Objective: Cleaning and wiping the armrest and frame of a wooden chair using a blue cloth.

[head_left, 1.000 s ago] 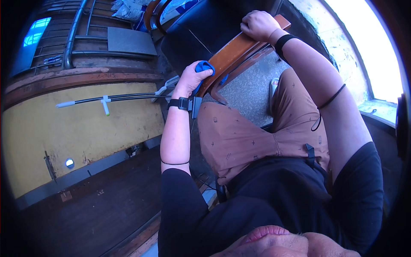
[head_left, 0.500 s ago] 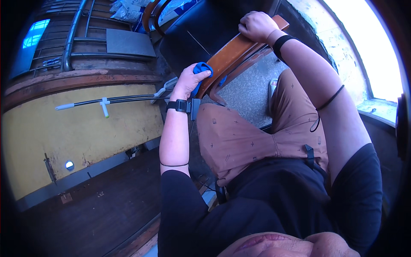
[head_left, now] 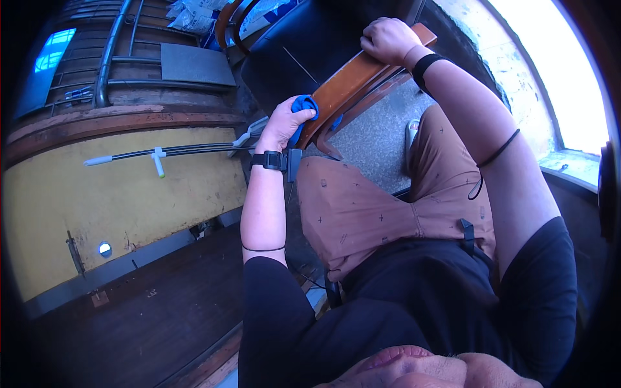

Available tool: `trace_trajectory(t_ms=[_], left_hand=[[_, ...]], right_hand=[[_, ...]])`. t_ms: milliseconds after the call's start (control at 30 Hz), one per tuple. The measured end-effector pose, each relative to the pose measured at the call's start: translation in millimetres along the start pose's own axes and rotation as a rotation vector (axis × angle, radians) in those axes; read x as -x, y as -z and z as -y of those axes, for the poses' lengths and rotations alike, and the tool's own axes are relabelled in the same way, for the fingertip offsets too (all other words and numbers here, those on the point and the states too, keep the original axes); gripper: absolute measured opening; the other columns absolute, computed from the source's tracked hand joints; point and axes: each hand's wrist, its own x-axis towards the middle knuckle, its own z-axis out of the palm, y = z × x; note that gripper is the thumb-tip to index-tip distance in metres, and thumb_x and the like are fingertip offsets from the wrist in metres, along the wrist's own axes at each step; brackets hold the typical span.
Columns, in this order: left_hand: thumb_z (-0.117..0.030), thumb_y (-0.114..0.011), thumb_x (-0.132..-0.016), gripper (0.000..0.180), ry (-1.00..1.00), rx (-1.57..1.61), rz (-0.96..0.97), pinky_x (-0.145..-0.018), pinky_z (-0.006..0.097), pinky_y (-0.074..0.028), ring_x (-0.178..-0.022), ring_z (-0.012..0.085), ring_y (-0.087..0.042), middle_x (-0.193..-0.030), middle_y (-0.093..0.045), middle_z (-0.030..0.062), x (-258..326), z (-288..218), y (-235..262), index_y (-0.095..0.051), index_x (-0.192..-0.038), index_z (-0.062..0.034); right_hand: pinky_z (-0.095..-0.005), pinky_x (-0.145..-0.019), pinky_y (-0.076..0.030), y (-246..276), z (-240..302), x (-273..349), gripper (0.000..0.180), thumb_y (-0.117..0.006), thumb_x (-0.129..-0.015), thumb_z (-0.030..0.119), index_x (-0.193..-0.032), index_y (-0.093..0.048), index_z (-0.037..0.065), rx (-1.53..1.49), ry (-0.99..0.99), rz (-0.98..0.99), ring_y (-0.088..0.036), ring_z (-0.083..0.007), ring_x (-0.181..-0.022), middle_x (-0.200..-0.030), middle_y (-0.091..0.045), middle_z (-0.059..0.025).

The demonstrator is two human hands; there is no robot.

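A brown wooden armrest [head_left: 343, 88] runs diagonally along a chair with a dark padded seat [head_left: 281, 55]. My left hand [head_left: 283, 124] is closed on a blue cloth [head_left: 305, 107] and presses it against the armrest's near left end. Part of the cloth hangs below my thumb. At the armrest's far right end, my right hand [head_left: 388, 41] is closed around the wood. Its fingertips are partly hidden behind the edge.
Left of me, a yellow board [head_left: 129, 194] lies by a dark wooden surface [head_left: 142, 317]. A thin rod with white ends [head_left: 187, 150] reaches across the board. Metal tubes [head_left: 107, 58] and a grey panel [head_left: 197, 64] stand beyond. A bright window [head_left: 559, 77] is at right.
My left hand and the blue cloth have shifted very slightly to the left on the armrest. My right hand stays in place.
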Motion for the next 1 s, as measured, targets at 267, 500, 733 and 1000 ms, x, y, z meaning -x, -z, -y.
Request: trace_trajectory(t_ms=[267,500,733,1000], left_hand=[[-0.025,-0.080,-0.087,0.051,-0.016,0.020,0.027,-0.105,0.036,-0.047,-0.111,0.0208,-0.061,-0.117,-0.066,0.0089,2,-1,3,-0.063,-0.131,-0.0041],[-0.019,-0.075,-0.089,0.051,0.004,-0.064,-0.031,-0.107,0.035,-0.046,-0.113,0.0216,-0.061,-0.120,-0.066,0.0092,-1,-1,-3,-0.062,-0.134,-0.0024],[-0.017,-0.070,-0.087,0.048,-0.126,0.025,-0.074,-0.105,0.038,-0.050,-0.115,0.0227,-0.064,-0.122,-0.068,0.0104,0,13,-12,-0.065,-0.133,-0.0033],[-0.019,-0.070,-0.088,0.040,-0.232,-0.045,-0.111,-0.096,0.033,-0.053,-0.103,0.0183,-0.068,-0.112,-0.072,0.0078,0,19,-6,-0.070,-0.124,-0.0022]], right_hand=[[-0.0404,-0.096,-0.057,2,2,-1,0.035,-0.054,-0.099,0.027,-0.097,-0.080,0.004,-0.002,-0.026,0.052,-0.071,-0.0309,-0.095,-0.100,-0.075,-0.0166],[-0.0407,-0.096,-0.056,1,0,1,0.036,-0.053,-0.099,0.028,-0.095,-0.079,0.003,-0.004,-0.025,0.027,-0.071,-0.0312,-0.095,-0.098,-0.075,-0.0169],[-0.0418,-0.096,-0.056,3,-5,-1,0.036,-0.053,-0.098,0.029,-0.095,-0.079,0.003,0.003,-0.026,0.047,-0.070,-0.0321,-0.095,-0.099,-0.074,-0.0172],[-0.0479,-0.102,-0.051,8,-4,-5,0.040,-0.052,-0.100,0.032,-0.102,-0.074,-0.002,-0.036,0.016,0.088,-0.067,-0.0377,-0.106,-0.110,-0.072,-0.0211]])
